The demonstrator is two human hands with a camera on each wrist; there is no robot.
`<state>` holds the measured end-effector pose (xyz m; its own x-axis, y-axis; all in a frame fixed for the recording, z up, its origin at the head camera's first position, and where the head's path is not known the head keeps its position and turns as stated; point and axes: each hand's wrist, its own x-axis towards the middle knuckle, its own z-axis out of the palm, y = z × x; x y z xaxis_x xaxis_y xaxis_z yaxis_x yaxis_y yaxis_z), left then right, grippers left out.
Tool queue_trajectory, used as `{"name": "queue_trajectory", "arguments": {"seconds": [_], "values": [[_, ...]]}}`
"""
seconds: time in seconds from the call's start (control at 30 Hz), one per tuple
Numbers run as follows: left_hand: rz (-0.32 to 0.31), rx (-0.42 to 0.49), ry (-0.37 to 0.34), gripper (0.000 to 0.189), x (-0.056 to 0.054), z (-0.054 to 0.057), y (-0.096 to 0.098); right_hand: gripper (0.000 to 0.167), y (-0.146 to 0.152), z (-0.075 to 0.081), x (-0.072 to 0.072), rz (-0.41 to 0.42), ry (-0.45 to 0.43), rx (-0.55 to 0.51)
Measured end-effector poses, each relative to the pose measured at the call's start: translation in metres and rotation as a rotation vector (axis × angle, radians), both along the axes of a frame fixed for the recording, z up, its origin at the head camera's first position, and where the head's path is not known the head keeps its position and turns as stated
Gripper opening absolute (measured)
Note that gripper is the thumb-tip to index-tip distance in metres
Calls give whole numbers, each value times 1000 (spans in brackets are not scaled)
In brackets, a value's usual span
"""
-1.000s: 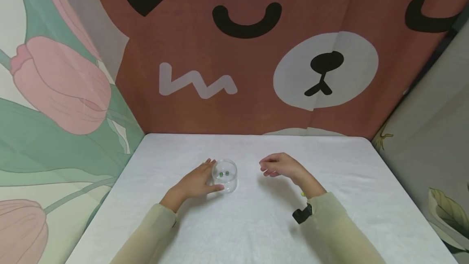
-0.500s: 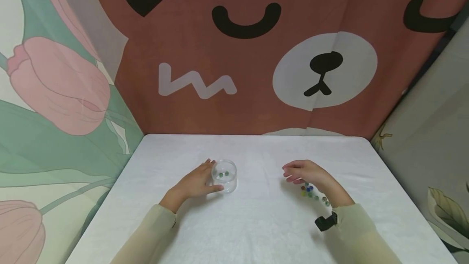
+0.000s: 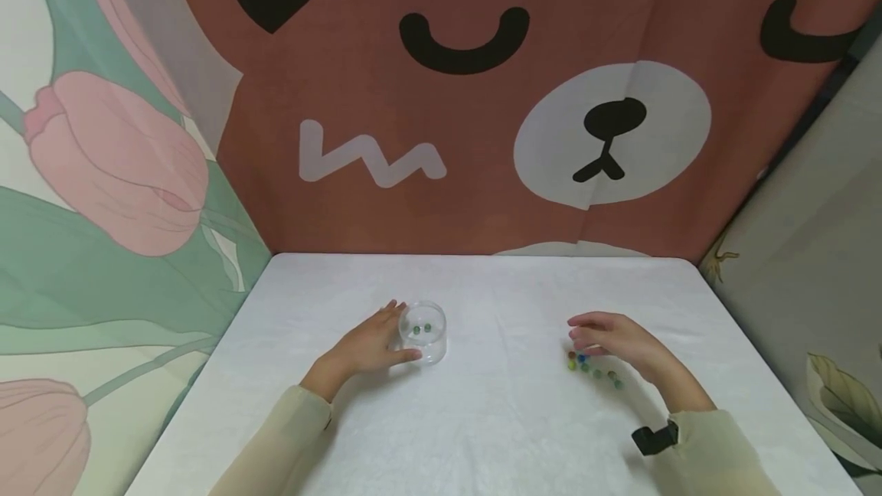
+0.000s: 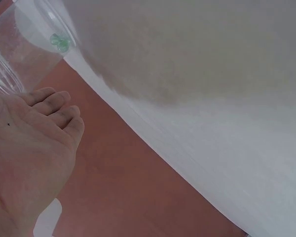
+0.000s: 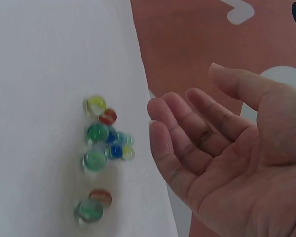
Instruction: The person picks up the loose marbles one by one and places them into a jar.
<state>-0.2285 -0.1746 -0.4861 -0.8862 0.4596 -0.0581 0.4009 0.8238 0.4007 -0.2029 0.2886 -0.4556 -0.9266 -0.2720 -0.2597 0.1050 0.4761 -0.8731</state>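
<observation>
Currently, a clear, round plastic-looking cup (image 3: pixel 432 350) is standing upright near the centre of the frame, with two small green glass marbles (image 3: pixel 427 327) showing inside. Along its left side the bare left hand (image 3: pixel 370 339) is resting, its grip spread apart: fingers are lying by the far side, thumb across the front. Right of centre, the bare right hand (image 3: pixel 620 339) is hovering beside a loose group of green, yellow, blue and red glass marbles (image 3: pixel 584 367), its thumb and loosely bent fingers standing apart. From the head view, these fingers are overlapping the group's upper edge, perhaps hiding part of it. A black device (image 3: pixel 654 440) is sitting at the right wrist, by a pale green sleeve (image 3: pixel 720 450). Everything is lying on a white cloth-covered counter (image 3: pixel 441 435); a reddish-brown bear-print curtain (image 3: pixel 413 113) is filling the upper frame, and a tulip-print curtain (image 3: pixel 113 159) is hanging at left.
</observation>
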Motion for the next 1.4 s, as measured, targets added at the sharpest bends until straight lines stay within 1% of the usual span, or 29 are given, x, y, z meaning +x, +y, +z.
{"name": "queue_trajectory", "arguments": {"seconds": [0.13,0.27,0.53,0.73,0.9,1.1,1.17,1.4], "values": [[3,-14,-10,106,1,2,1,57,12,-2,5,-22,24,27],[8,-17,-10,104,1,4,1,58,21,-6,7,-17,45,40],[-2,-7,-8,104,1,5,1,58,33,-13,7,-22,40,79],[-1,2,-9,105,0,5,1,55,35,-18,2,-23,20,99],[4,14,-11,105,0,1,1,53,34,-20,-1,-11,29,166],[7,15,-9,105,-1,-1,0,50,32,-25,-9,2,45,248],[6,13,-7,105,-1,0,0,50,33,-26,-11,19,50,257],[4,2,0,104,-1,0,1,47,31,-29,-19,20,42,286]]}}
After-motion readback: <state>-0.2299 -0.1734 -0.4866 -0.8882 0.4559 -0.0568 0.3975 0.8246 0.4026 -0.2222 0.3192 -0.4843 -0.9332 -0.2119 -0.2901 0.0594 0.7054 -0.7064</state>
